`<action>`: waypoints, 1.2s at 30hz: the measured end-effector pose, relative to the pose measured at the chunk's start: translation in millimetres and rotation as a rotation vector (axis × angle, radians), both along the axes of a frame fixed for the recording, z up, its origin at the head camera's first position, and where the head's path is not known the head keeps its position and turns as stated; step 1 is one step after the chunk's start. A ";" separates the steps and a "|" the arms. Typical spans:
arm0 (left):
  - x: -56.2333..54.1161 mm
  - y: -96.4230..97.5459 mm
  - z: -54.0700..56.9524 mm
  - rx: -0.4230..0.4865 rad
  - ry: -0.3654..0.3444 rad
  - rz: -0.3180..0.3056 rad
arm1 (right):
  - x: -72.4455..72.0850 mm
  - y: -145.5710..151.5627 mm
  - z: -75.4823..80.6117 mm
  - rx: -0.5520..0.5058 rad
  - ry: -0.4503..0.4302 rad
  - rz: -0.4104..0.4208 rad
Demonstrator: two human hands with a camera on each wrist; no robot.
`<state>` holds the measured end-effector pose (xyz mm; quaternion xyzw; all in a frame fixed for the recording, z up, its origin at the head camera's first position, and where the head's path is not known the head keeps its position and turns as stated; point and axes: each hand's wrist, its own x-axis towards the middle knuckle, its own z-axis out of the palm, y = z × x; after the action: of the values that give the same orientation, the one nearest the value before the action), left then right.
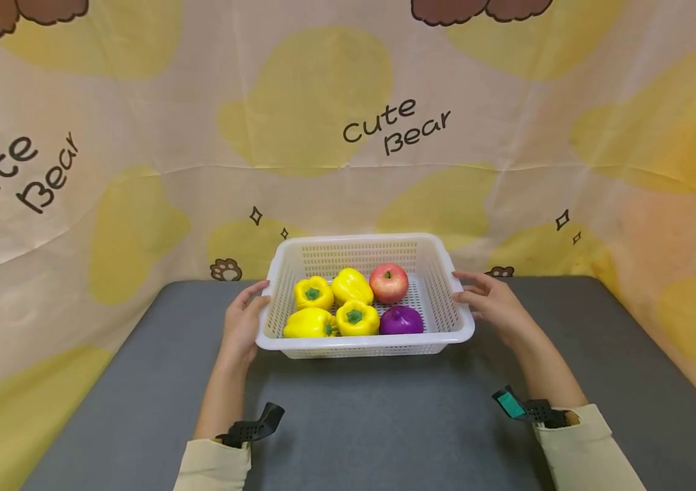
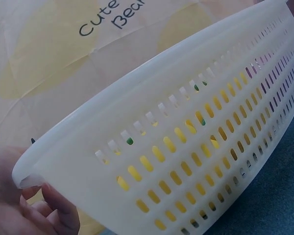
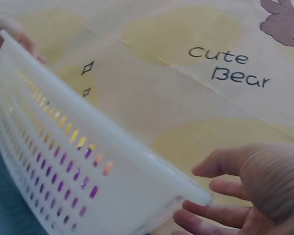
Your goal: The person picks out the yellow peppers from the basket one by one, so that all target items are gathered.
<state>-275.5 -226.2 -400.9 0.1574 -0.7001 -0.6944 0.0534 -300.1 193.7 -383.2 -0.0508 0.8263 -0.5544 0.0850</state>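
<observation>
A white plastic basket point(image 1: 366, 344) with slotted walls is held between both hands at the far part of the table. My left hand point(image 1: 242, 322) grips its left end, fingers curled beneath the rim in the left wrist view. At the opposite end, my right hand point(image 1: 497, 308) holds the rim, with some fingers under the lip and the thumb above it in the right wrist view. Inside are several yellow bell peppers point(image 1: 357, 318), a red apple point(image 1: 388, 284) at the back and a purple onion point(image 1: 401, 320) in front of the apple.
The dark grey table point(image 1: 372, 423) extends under and in front of the basket. Behind it hangs a patterned cloth point(image 1: 311, 102) with yellow patches and "Cute Bear" lettering. Black straps point(image 1: 252, 429) circle both wrists, just beyond the light sleeves point(image 1: 215, 464).
</observation>
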 end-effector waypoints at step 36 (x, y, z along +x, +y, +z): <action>24.4 26.0 45.7 -0.676 0.242 -0.157 | -10.1 5.4 -30.7 -0.257 0.015 -0.028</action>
<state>-251.2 -200.1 -355.2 -0.0066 -0.8886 -0.4395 0.1313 -310.3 199.2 -413.8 -0.0540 0.7497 -0.6565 0.0636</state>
